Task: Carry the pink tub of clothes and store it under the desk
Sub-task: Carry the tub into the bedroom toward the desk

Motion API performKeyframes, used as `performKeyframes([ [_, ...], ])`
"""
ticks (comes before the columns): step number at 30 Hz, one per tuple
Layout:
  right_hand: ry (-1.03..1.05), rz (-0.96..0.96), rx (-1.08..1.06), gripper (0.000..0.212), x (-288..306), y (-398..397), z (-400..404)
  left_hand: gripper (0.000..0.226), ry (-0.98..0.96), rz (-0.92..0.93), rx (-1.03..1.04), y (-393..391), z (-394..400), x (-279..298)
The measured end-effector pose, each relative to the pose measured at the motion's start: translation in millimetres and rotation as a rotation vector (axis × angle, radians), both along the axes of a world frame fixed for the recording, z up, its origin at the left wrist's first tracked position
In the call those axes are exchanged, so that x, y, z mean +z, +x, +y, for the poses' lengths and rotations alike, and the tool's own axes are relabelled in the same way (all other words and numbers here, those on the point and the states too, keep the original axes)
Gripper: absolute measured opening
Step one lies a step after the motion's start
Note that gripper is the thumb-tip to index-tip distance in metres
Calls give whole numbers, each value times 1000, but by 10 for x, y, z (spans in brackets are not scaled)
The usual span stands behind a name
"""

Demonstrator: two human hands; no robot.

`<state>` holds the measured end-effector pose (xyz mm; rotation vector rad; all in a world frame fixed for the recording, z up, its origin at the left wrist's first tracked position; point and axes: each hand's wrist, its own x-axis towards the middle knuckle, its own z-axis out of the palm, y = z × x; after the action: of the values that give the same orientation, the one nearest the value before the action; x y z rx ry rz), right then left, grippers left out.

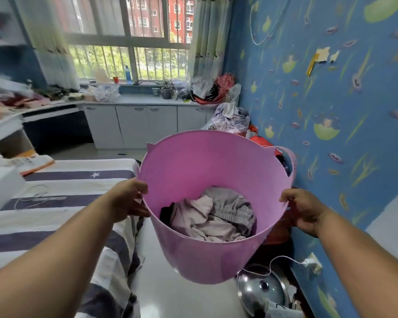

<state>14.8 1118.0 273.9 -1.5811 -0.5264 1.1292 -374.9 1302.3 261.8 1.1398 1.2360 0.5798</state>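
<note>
- Lying nearest on the floor, low right, a shiny metal pot lid [261, 289] sits below the tub, with a white cable [283, 260] running over it to a plug [311, 263] on the blue patterned wall [331, 111].
- Gripping the rim on either side, the left hand [130, 200] and right hand [305, 208] hold the pink tub [193, 168] up off the floor, between the bed and the wall; the left thumb hooks over the rim with the fingers curled against the outer wall, and the right thumb lies on the rim while its other fingers are hidden behind the tub.
- Tipping its mouth up and toward the camera, the tub has its long axis tilted, base low and away; one loop handle [290, 160] shows at the far right.
- Bunched in the bottom are grey and pale clothes [216, 216].
- Filling the left side, a striped bed [67, 203] edges the narrow strip of floor.
- Heaped beyond the tub against the wall, a pile of clothes and bags [231, 115] stands in the corner.
- Standing farther back, white cabinets [133, 125] run under the window [129, 35]; the desk [44, 109], cluttered on top, has a dark opening beneath at far left.
</note>
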Motion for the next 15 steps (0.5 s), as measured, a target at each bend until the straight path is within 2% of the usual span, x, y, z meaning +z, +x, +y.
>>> performKeyframes([
  [4,-37,10,113,19,22,208,322,52,7,4,66,47,38,69],
  [8,-34,4,169,36,13,383,658,50,11,31,115,107,73,142],
  [15,-16,-5,281,50,151,500,1097,44,27,39,185,165,98,362],
])
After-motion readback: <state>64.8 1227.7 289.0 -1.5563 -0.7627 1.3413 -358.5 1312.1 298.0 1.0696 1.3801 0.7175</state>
